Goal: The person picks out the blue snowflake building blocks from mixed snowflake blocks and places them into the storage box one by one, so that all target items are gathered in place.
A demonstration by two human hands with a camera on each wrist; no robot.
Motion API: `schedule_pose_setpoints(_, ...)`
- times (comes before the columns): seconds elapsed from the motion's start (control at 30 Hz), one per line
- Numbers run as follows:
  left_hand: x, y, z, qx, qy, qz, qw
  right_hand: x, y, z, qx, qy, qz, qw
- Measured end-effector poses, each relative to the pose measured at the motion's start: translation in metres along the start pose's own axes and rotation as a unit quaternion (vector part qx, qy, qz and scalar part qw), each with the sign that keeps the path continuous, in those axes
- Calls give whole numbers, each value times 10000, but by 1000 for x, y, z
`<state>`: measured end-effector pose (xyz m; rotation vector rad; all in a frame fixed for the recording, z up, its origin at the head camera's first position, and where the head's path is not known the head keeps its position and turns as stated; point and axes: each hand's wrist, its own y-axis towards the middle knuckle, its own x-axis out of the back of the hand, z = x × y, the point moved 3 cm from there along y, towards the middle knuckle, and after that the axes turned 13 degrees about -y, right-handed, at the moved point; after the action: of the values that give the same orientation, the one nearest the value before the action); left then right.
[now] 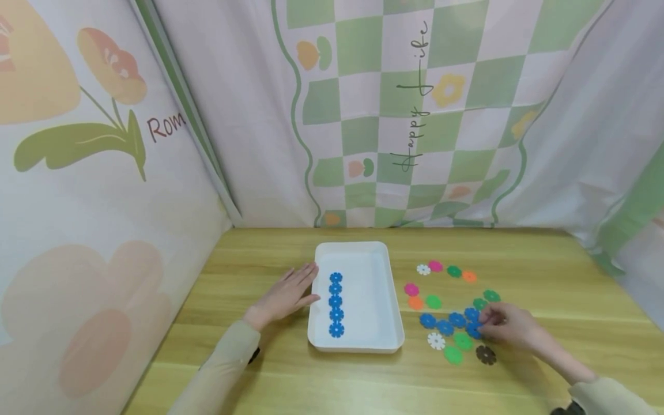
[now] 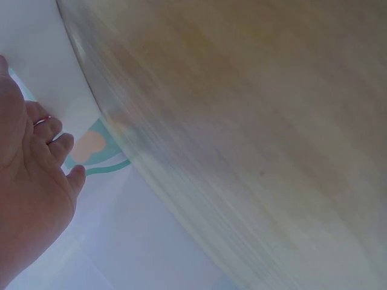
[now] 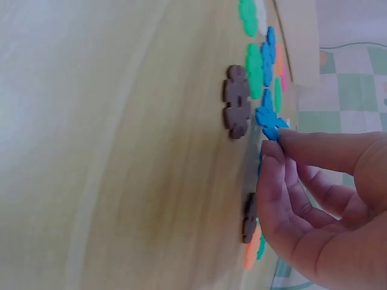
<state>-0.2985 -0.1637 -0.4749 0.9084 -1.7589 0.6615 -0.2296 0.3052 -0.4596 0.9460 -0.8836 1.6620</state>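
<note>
A white tray holds an upright column of several blue snowflake discs near its left side. My left hand rests against the tray's left rim, fingers extended and holding nothing; in the left wrist view the palm shows at the left edge. Right of the tray, my right hand pinches a blue snowflake disc between thumb and forefinger, tilted up from the table. Several other blue discs lie beside that hand. How the pinched disc meets its neighbours is unclear.
Loose discs lie on the wooden table: green, white, orange, pink and brown. A patterned curtain hangs behind the table, and a printed fabric wall stands at the left.
</note>
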Motion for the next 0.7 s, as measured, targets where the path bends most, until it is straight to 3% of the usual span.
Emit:
schedule_pose_setpoints(0.2, 1, 0, -1, 37, -39, 37, 10000, 5, 1, 13, 346, 563, 151, 9977)
schedule_pose_setpoints(0.37, 3, 0, -3, 96, -82, 77, 9999, 9, 7, 32, 400, 524, 174, 9977)
schedule_pose_setpoints(0.7, 4, -1, -5, 51, -72, 35, 10000, 7, 32, 73, 676, 1236, 555, 9885)
